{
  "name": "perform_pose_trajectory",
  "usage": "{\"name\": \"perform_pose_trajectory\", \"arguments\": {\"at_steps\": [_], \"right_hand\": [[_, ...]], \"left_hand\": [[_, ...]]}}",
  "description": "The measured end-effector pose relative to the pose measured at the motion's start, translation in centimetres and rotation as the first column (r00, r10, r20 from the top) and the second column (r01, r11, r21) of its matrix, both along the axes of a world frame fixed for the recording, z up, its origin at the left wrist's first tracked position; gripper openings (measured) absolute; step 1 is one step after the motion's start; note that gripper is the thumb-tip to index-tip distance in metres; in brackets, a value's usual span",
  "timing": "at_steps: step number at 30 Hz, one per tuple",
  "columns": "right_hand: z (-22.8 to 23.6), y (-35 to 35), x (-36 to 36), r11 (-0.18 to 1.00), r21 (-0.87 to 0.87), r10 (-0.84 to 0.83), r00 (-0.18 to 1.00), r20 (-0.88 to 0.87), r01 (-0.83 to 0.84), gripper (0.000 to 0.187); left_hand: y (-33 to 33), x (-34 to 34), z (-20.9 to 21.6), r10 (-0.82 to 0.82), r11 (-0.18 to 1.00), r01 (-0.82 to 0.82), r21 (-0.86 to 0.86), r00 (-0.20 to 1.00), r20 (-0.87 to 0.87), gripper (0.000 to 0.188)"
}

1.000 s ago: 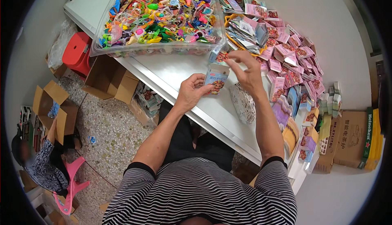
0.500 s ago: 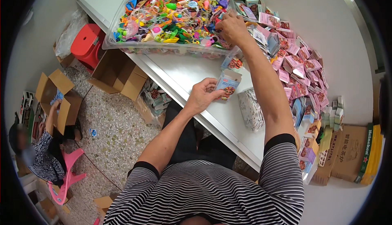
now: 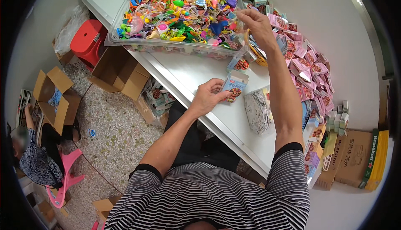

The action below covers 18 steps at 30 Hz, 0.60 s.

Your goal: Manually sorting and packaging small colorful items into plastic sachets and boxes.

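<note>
My left hand [image 3: 209,96] is closed around a small light-blue carton [image 3: 234,86] with a colourful printed front, standing upright just above the white table [image 3: 175,73]. Over the right edge of a clear plastic bin [image 3: 142,46], my right hand [image 3: 258,24] has its fingertips pinched together; what they hold, if anything, is too small to make out. Small toys [image 3: 179,19] in many colours fill the bin. Another blue packet [image 3: 241,64] lies between the bin and the held carton. Part of a yellow basket [image 3: 257,52] shows beneath my right wrist.
Pink boxes [image 3: 307,65] lie heaped on the right of the table. A patterned wrapped bundle [image 3: 257,111] sits near my right forearm. Open cardboard boxes [image 3: 121,73] and a red stool [image 3: 87,42] stand on the floor at left, where a person [image 3: 41,159] sits on a pink chair.
My right hand has risen out of the toys and shifted up and right, uncovering a dark blue toy. The left hand stays put with the carton. The other person's hand has left the open box.
</note>
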State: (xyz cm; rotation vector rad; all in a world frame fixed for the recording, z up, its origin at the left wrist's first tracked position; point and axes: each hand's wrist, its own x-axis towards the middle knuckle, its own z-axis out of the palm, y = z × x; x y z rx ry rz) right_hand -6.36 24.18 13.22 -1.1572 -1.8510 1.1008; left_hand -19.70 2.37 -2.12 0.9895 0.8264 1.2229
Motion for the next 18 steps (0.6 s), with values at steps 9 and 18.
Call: {"name": "perform_pose_trajectory", "arguments": {"at_steps": [9,18], "right_hand": [[0.7,-1.6,2.4,0.944,-0.215,0.07,0.788,-0.611,-0.251,0.022],[2.2,-7.9,5.6,0.925,-0.272,0.147,0.912,-0.382,-0.263,0.016]], "left_hand": [[-0.5,0.9,0.2,-0.024,0.999,0.027,-0.046,0.998,0.064,0.037],[-0.7,1.4,-0.2,-0.005,1.0,0.006,-0.018,0.998,0.058,0.037]]}}
